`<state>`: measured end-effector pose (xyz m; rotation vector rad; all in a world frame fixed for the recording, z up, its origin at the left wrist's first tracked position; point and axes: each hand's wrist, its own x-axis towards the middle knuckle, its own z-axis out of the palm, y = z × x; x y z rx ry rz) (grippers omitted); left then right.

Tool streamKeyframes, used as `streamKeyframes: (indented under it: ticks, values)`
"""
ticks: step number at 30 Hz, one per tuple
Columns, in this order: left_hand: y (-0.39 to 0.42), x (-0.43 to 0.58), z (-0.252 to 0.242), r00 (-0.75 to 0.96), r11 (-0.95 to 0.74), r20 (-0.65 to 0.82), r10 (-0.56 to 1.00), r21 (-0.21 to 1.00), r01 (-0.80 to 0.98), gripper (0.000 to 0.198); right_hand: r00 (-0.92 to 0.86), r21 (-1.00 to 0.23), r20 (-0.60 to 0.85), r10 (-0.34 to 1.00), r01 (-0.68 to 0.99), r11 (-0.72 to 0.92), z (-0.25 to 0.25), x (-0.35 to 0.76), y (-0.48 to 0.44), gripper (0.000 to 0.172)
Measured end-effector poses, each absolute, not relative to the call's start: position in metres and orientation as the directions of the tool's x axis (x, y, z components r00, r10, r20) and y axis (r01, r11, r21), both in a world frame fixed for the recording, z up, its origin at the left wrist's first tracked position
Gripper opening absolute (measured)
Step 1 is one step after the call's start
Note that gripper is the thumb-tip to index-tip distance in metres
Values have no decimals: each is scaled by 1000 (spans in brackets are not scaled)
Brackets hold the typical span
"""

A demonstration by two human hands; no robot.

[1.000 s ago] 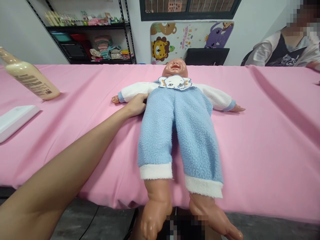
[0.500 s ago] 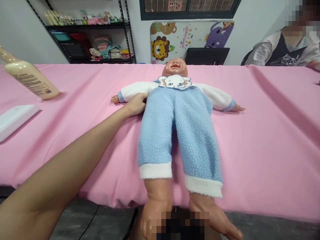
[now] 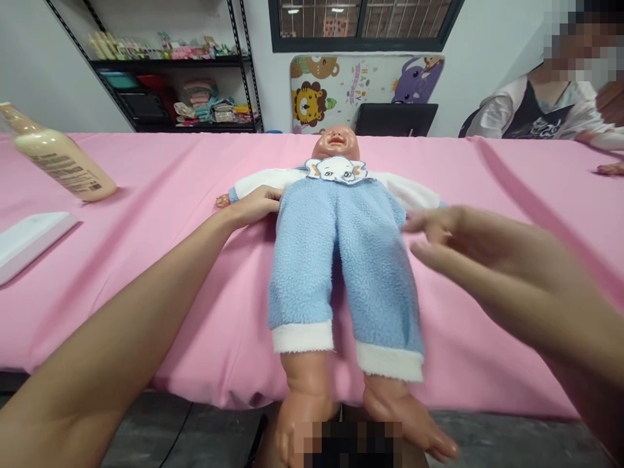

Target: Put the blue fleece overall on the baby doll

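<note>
A baby doll lies on its back, face up, in a white-sleeved top and fluffy light-blue trousers with white cuffs. A white elephant-face bib covers its chest. My left hand is at the trousers' side near the waist, on the left; its fingertips are partly hidden there and look closed on the cloth. My right hand, somewhat blurred, hovers by the other side of the trousers with thumb and fingers apart. It holds nothing, and it partly covers the doll's sleeve and hides the doll's hand.
Pink cloth covers the table. On the left stand a cream pump bottle and a white flat box. Behind are a black shelf rack and a dark screen. Another person sits at the far right.
My right hand has come into view from the right and reached the trousers' side. My left hand stays at the waist. The view has tilted slightly upward.
</note>
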<state>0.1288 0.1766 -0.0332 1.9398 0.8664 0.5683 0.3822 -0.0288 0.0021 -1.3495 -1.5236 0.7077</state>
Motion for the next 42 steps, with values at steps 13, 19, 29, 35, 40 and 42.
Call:
streamKeyframes:
  ticks: [13,19,29,35,40,42]
  values:
    - [170,127,-26,699,-178,0,715,967,183,25,287,-960,36,957,277,-47,-48,402,97,45]
    - [176,126,-30,736,-357,48,676,895,269,26,-103,-986,-53,993,162,-36,-56,443,98,63]
    - [172,126,-22,659,-31,15,752,999,12,28,228,-996,63,971,-46,76,-60,419,99,56]
    - [167,136,-20,484,-6,51,873,995,-95,24,210,-995,32,977,-87,52,-60,418,96,64]
    - [169,136,-22,457,-46,61,887,998,-46,35,184,-991,76,980,-95,95,-55,425,97,62]
    - [169,136,-22,472,-48,50,880,999,-15,33,199,-987,128,972,-75,145,-52,428,98,61]
